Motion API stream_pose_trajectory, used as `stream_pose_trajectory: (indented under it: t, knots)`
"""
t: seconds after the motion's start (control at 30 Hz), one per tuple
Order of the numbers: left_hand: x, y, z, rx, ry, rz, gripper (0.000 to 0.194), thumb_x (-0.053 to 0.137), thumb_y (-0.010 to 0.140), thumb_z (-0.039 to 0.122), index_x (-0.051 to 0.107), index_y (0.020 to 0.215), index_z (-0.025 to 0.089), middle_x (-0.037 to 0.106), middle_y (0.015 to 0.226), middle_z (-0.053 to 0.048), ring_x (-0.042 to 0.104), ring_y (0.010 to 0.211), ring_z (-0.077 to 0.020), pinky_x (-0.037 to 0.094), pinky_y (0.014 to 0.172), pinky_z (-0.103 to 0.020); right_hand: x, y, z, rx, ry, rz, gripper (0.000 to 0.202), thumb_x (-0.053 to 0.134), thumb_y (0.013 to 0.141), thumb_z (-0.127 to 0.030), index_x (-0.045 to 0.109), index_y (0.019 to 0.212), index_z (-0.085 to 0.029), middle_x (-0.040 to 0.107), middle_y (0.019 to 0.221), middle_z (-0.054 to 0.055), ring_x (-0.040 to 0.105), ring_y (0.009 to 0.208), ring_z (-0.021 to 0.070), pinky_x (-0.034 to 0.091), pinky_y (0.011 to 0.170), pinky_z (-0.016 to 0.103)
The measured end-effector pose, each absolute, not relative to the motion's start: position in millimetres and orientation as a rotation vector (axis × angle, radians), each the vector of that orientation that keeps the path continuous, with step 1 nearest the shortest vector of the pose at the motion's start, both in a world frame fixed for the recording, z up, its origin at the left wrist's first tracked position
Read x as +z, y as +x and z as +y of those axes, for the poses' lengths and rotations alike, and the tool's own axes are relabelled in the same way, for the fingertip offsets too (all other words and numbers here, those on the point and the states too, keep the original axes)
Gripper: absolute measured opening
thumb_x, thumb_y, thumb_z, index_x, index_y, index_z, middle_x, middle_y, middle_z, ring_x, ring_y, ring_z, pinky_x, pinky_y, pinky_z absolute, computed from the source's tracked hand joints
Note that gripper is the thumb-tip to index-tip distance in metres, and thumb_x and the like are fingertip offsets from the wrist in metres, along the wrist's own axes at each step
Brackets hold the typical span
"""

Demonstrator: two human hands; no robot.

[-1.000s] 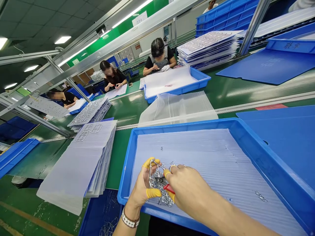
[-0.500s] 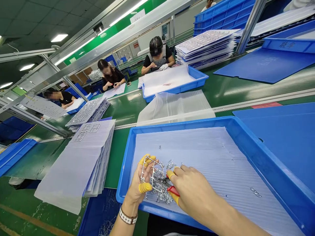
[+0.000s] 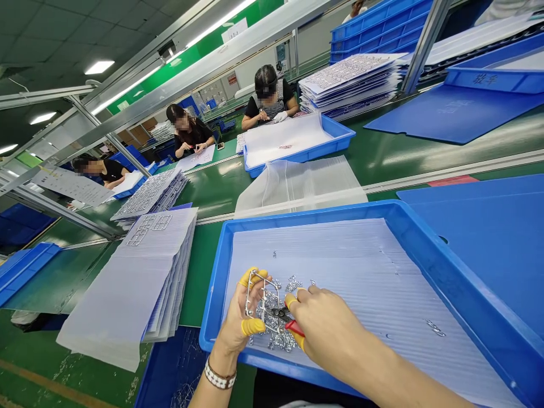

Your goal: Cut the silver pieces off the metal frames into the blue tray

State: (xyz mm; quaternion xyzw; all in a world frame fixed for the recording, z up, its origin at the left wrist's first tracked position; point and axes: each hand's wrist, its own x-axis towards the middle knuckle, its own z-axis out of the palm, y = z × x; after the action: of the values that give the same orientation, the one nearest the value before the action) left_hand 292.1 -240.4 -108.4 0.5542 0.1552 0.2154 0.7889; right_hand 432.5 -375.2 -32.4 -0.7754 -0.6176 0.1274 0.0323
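My left hand (image 3: 240, 309), with yellow finger cots, holds a silvery sprue frame (image 3: 264, 281) upright between thumb and fingers. Red-handled nippers (image 3: 294, 327) are gripped in my right hand (image 3: 323, 323), which also wears yellow finger cots. Their dark jaws reach to the frame's middle bar; whether they are closed on it I cannot tell. Under both hands, a heap of small shiny metallic pieces (image 3: 280, 341) lies on the white sheet (image 3: 340, 255) lining a blue tray (image 3: 408, 211). A few pieces (image 3: 435, 327) lie apart at the right.
Left of the tray, a stack of white sheets (image 3: 123, 283) carries several sprue frames (image 3: 147, 222). A translucent sheet (image 3: 301, 184) lies behind the tray, and a blue board (image 3: 488, 221) is at the right. Several co-workers sit across the green bench (image 3: 212, 192).
The nippers' jaws have shifted slightly left, further against the frame in my left hand. The whole view has moved a little; my left hand keeps its hold.
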Motion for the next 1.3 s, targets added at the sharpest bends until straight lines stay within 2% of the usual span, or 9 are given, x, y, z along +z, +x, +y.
stream_pose_trajectory:
  t: [0.17, 0.4, 0.53, 0.67, 1.3]
  knots:
    - [-104.7, 292.0, -240.3, 0.451, 1.197, 0.339, 0.095, 0.087, 0.051, 0.047, 0.047, 0.135, 0.030, 0.046, 0.142, -0.011, 0.035, 0.136, -0.0373, 0.019, 0.116, -0.051, -35.7, 432.1, -376.9, 0.362, -2.402, -1.910, 0.013, 0.065, 0.078, -0.018, 0.068, 0.090, -0.015, 0.070, 0.079, 0.011, 0.068, 0.076, 0.0251, 0.045, 0.060, 0.030]
    - [-95.7, 289.8, -243.7, 0.452, 1.095, 0.340, 0.091, 0.085, 0.054, 0.049, 0.048, 0.135, 0.027, 0.047, 0.143, -0.013, 0.032, 0.138, -0.0380, 0.017, 0.117, -0.051, -31.0, 443.8, -377.0, 0.299, -2.461, -1.802, 0.017, 0.065, 0.080, -0.024, 0.068, 0.095, -0.015, 0.070, 0.087, 0.012, 0.067, 0.083, 0.0276, 0.047, 0.069, 0.035]
    - [-98.5, 290.2, -244.3, 0.446, 1.068, 0.318, 0.090, 0.084, 0.057, 0.049, 0.047, 0.136, 0.025, 0.046, 0.144, -0.014, 0.031, 0.139, -0.0385, 0.018, 0.117, -0.052, -32.8, 447.1, -372.0, 0.273, -2.438, -1.788, 0.015, 0.065, 0.080, -0.022, 0.068, 0.093, -0.015, 0.070, 0.086, 0.011, 0.066, 0.082, 0.0278, 0.046, 0.069, 0.036]
    - [-100.2, 291.1, -243.9, 0.424, 1.075, 0.314, 0.093, 0.086, 0.054, 0.047, 0.048, 0.135, 0.026, 0.045, 0.145, -0.014, 0.030, 0.139, -0.0389, 0.021, 0.116, -0.052, -33.7, 446.2, -370.3, 0.247, -2.418, -1.802, 0.016, 0.065, 0.079, -0.021, 0.068, 0.093, -0.014, 0.070, 0.084, 0.011, 0.066, 0.080, 0.0277, 0.046, 0.068, 0.036]
    - [-103.1, 290.3, -243.4, 0.440, 1.159, 0.297, 0.095, 0.085, 0.052, 0.050, 0.047, 0.136, 0.028, 0.048, 0.142, -0.012, 0.037, 0.135, -0.0372, 0.016, 0.117, -0.050, -41.0, 447.5, -369.3, 0.202, -2.406, -1.832, 0.012, 0.065, 0.077, -0.021, 0.068, 0.088, -0.015, 0.069, 0.078, 0.009, 0.067, 0.074, 0.0265, 0.046, 0.062, 0.034]
